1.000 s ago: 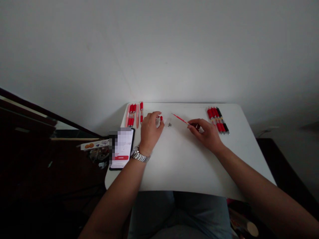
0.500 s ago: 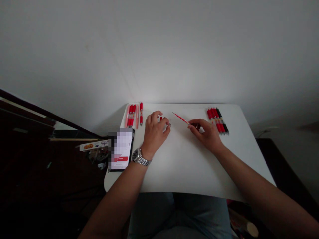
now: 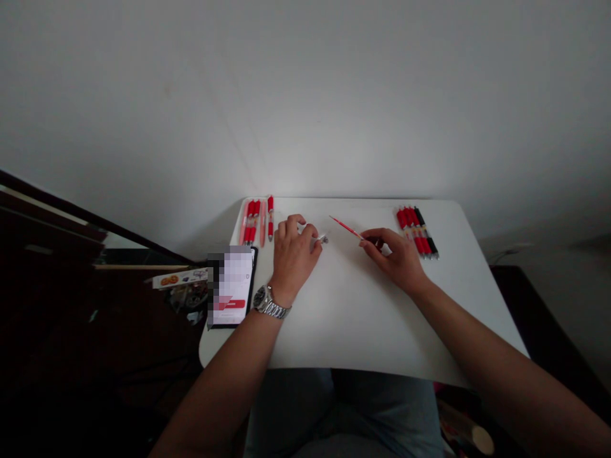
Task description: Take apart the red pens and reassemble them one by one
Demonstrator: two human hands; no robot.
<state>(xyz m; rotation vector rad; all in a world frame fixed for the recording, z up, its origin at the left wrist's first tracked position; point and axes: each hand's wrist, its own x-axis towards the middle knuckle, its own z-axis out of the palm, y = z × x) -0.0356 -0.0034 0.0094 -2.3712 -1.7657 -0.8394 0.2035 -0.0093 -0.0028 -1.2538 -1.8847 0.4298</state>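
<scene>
My right hand (image 3: 394,254) pinches a thin red pen refill (image 3: 344,224) by its rear end. The refill's tip points up and left over the table. My left hand (image 3: 296,249), with a metal watch at the wrist, has its thumb and index finger closed on a small clear-and-silver pen part (image 3: 323,239). Its other fingers curl loosely, and most of what lies under the palm is hidden. A gap separates the pen part from the refill.
Red pens (image 3: 251,222) and pink pens lie at the back left of the white table (image 3: 344,318), beside a single red pen (image 3: 270,218). Several red pens (image 3: 414,232) and a black pen (image 3: 426,232) lie at right. A phone (image 3: 233,286) rests at the left edge.
My left hand has shifted slightly left and turned. The red piece seen between its fingers is now hidden, and more of the clear-and-silver part shows. My right hand has barely moved.
</scene>
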